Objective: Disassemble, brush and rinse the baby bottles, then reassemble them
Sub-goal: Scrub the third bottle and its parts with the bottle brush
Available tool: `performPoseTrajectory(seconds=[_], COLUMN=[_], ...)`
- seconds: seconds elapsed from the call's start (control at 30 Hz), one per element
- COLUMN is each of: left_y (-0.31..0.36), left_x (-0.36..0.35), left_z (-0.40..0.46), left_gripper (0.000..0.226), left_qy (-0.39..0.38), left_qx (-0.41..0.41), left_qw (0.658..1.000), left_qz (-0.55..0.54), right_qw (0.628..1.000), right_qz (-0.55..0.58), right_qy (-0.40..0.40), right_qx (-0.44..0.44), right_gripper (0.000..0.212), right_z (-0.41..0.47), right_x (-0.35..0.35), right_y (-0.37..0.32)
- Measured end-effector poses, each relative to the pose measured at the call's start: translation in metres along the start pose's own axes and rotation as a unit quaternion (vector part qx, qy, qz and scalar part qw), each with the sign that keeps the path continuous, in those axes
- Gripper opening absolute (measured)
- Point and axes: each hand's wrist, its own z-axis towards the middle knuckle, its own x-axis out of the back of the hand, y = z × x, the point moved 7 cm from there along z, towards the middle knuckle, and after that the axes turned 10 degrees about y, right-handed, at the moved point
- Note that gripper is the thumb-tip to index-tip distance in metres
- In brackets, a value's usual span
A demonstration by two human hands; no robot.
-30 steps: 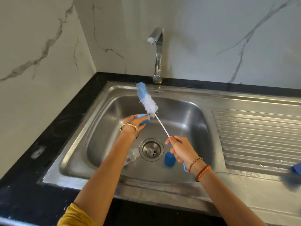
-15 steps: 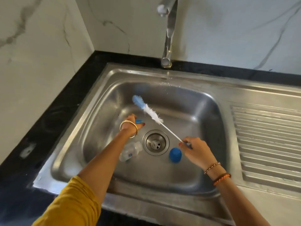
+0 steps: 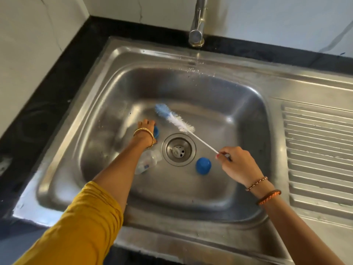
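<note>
though wet, bristly brush [image 3: 174, 119], steel sink [image 3: 248, 104]

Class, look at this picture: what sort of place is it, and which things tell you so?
Most likely a home kitchen: a stainless steel sink with a ribbed drainboard, a chrome tap against marble-look wall panels, and a black stone counter.

Clear baby bottle [image 3: 148, 163] lies on its side on the basin floor, left of the drain, partly hidden under the left forearm, no cap on. 1 blue cap [image 3: 203, 166] sits on the floor right of the drain. 2nd blue piece [image 3: 156, 132] at the left hand [image 3: 146, 125], mostly hidden. Bottle brush [image 3: 174, 120]: blue tip, white bristles, thin white wire handle, slanting up-left over the basin, handle end pinched by the right hand [image 3: 236, 163].
</note>
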Motion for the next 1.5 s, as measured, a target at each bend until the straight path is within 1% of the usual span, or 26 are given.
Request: performPoseTrajectory(seconds=[0.1, 0.17, 0.23, 0.3, 0.37, 0.43, 0.53, 0.6, 0.67, 0.8, 0.93, 1.03, 1.07, 1.13, 1.2, 1.23, 1.27, 1.3, 1.33, 1.37, 1.4, 1.43, 1.47, 1.5], left_y=[-0.002, -0.004, -0.004, -0.001, 0.007, 0.02, 0.044, 0.058, 0.067, 0.073, 0.083, 0.086, 0.086, 0.084, 0.081, 0.076, 0.069, 0.062, 0.056, 0.052, 0.048, 0.042, 0.036, 0.028], left_x=[-0.001, 0.002, 0.008, 0.015, 0.021, 0.021, 0.004, -0.01, -0.024, -0.047, -0.06, -0.072, -0.071, -0.063, -0.047, -0.035, -0.024, -0.011, -0.002, 0.008, 0.023, 0.036, 0.052, 0.067], left_z=[-0.001, -0.002, -0.002, -0.002, -0.003, -0.009, -0.021, -0.028, -0.033, -0.028, -0.023, -0.025, -0.025, -0.024, -0.02, -0.018, -0.017, -0.018, -0.018, -0.019, -0.021, -0.022, -0.025, -0.027], left_gripper=[0.071, 0.076, 0.083, 0.084, 0.075, 0.059, 0.042, 0.038, 0.042, 0.045, 0.041, 0.043, 0.042, 0.037, 0.034, 0.032, 0.03, 0.027, 0.022, 0.013, 0.013, 0.018, 0.021, 0.019], left_qy=[0.002, 0.006, 0.017, 0.033, 0.047, 0.048, -0.005, -0.044, -0.063, -0.089, -0.088, -0.112, -0.112, -0.099, -0.072, -0.048, -0.022, 0.0, 0.016, 0.021, 0.026, 0.026, 0.032, 0.045], left_qx=[-0.006, 0.001, 0.012, 0.012, 0.002, -0.012, -0.029, -0.026, -0.027, -0.032, -0.076, -0.074, -0.063, -0.034, 0.005, 0.049, 0.112, 0.181, 0.245, 0.295, 0.325, 0.336, 0.336, 0.336], left_qw=[1.0, 1.0, 1.0, 0.999, 0.997, 0.996, 0.997, 0.995, 0.996, 0.995, 0.986, 0.981, 0.983, 0.992, 0.997, 0.992, 0.972, 0.927, 0.855, 0.768, 0.684, 0.62, 0.575, 0.557], left_qz=[0.002, -0.004, -0.015, -0.037, -0.059, -0.072, -0.076, -0.086, -0.062, 0.023, 0.12, 0.143, 0.133, 0.074, -0.029, -0.108, -0.207, -0.328, -0.457, -0.568, -0.653, -0.709, -0.746, -0.758], right_qw=[1.0, 1.0, 1.0, 1.0, 1.0, 0.999, 0.996, 0.996, 0.996, 0.997, 0.995, 0.995, 0.995, 0.995, 0.995, 0.995, 0.994, 0.993, 0.991, 0.988, 0.984, 0.979, 0.972, 0.964], right_qz=[-0.004, 0.0, 0.007, 0.007, -0.001, -0.02, -0.056, -0.063, -0.064, -0.069, -0.089, -0.091, -0.09, -0.086, -0.077, -0.07, -0.061, -0.053, -0.046, -0.036, -0.023, -0.01, -0.003, -0.002], right_qy=[0.001, 0.0, -0.004, -0.003, 0.014, 0.039, 0.066, 0.067, 0.055, 0.029, 0.04, 0.041, 0.042, 0.047, 0.059, 0.071, 0.086, 0.105, 0.127, 0.148, 0.172, 0.194, 0.22, 0.247], right_qx=[0.0, -0.004, -0.007, -0.012, -0.015, -0.018, -0.013, -0.013, -0.014, -0.01, -0.008, -0.009, -0.007, -0.004, -0.002, 0.001, 0.005, 0.013, 0.024, 0.034, 0.049, 0.063, 0.078, 0.094], right_gripper=[0.02, 0.02, 0.021, 0.021, 0.021, 0.022, 0.025, 0.026, 0.027, 0.027, 0.026, 0.027, 0.027, 0.026, 0.025, 0.024, 0.025, 0.025, 0.025, 0.025, 0.024, 0.023, 0.021, 0.018], right_z=[0.002, 0.003, 0.003, 0.002, 0.002, 0.0, -0.002, -0.003, -0.005, -0.008, -0.006, -0.003, -0.002, -0.001, -0.001, -0.003, -0.005, -0.008, -0.011, -0.015, -0.02, -0.026, -0.032, -0.039], right_x=[-0.001, -0.002, -0.002, 0.002, 0.009, 0.018, 0.026, 0.026, 0.023, 0.015, 0.015, 0.014, 0.015, 0.017, 0.022, 0.025, 0.029, 0.034, 0.04, 0.045, 0.053, 0.059, 0.066, 0.074], right_y=[0.0, -0.001, -0.001, -0.002, -0.002, -0.001, 0.0, 0.0, 0.001, 0.005, 0.009, 0.01, 0.01, 0.01, 0.009, 0.006, 0.004, 0.0, -0.003, -0.007, -0.012, -0.016, -0.021, -0.025])
